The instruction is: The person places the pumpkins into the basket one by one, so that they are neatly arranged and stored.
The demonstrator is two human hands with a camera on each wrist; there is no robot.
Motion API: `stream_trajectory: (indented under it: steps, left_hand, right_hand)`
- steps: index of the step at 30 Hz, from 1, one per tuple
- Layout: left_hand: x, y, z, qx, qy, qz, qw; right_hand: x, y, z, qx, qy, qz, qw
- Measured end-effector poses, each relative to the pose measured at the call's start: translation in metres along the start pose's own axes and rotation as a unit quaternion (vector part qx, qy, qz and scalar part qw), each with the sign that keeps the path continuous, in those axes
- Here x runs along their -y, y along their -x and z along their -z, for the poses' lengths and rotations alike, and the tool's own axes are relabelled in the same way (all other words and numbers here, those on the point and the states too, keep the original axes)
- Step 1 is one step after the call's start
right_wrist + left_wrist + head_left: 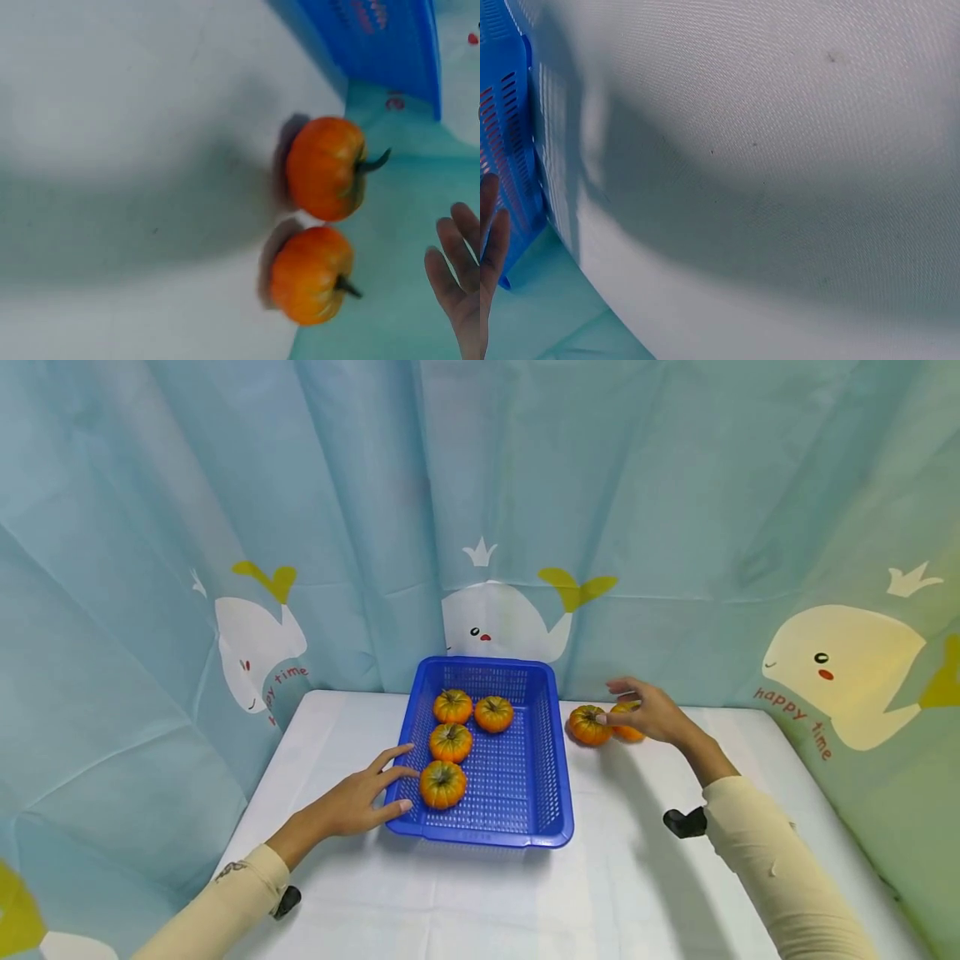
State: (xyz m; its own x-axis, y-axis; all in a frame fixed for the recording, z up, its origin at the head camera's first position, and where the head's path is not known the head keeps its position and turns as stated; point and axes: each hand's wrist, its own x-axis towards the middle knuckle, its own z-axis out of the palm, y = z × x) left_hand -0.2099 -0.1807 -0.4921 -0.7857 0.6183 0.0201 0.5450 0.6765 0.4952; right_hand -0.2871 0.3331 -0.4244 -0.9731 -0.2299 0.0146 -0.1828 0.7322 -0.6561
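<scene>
A blue plastic basket [504,837] stands on the table with several small orange pumpkins inside, among them one pumpkin [442,785] at the near left. My left hand [360,797] is at the basket's left edge, fingers spread and reaching over the rim. To the right of the basket, two more pumpkins sit side by side on the table: a left one [587,727] and a right one [628,732], partly hidden by my right hand [647,714]. That hand hovers over the pair with loosely bent fingers and holds nothing. Both pumpkins stand upright with their stems showing in the right wrist view.
A white cloth covers the table [480,902]. Behind and at both sides hangs a light blue curtain [525,460] printed with white whales, right at the table's back edge. Black wrist straps [684,823] show on the forearms.
</scene>
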Motion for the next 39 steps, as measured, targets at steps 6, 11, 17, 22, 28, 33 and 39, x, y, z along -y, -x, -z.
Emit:
stream_trajectory:
  steps: [6, 11, 17, 22, 28, 33, 39]
  left_hand:
    - [0.001, 0.002, -0.001, 0.000, 0.001, 0.007, 1.0000]
    - [-0.002, 0.002, -0.001, 0.000, 0.001, 0.006, 1.0000]
    - [-0.002, 0.002, -0.001, 0.002, -0.002, 0.006, 1.0000]
    - [-0.002, 0.002, 0.000, 0.001, -0.003, 0.004, 1.0000]
    - [-0.002, 0.002, 0.000, -0.003, -0.005, 0.002, 1.0000]
    - [-0.002, 0.001, 0.000, -0.002, -0.006, 0.004, 1.0000]
    - [-0.002, 0.000, 0.000, 0.002, -0.005, 0.008, 1.0000]
  right_hand:
    - [-0.018, 0.003, 0.001, -0.009, 0.008, -0.027, 0.9996]
    - [-0.034, 0.005, 0.002, -0.004, 0.025, -0.048, 0.9985]
    - [-0.052, 0.008, 0.000, -0.006, 0.051, -0.058, 0.9970]
    - [-0.065, 0.009, -0.003, 0.008, 0.067, -0.090, 0.9937]
    - [-0.076, 0.008, -0.005, 0.025, 0.079, -0.133, 0.9877]
    - [-0.082, 0.007, -0.008, 0.020, 0.076, -0.146, 0.9861]
    - [-0.087, 0.004, -0.011, 0.009, 0.059, -0.160, 0.9852]
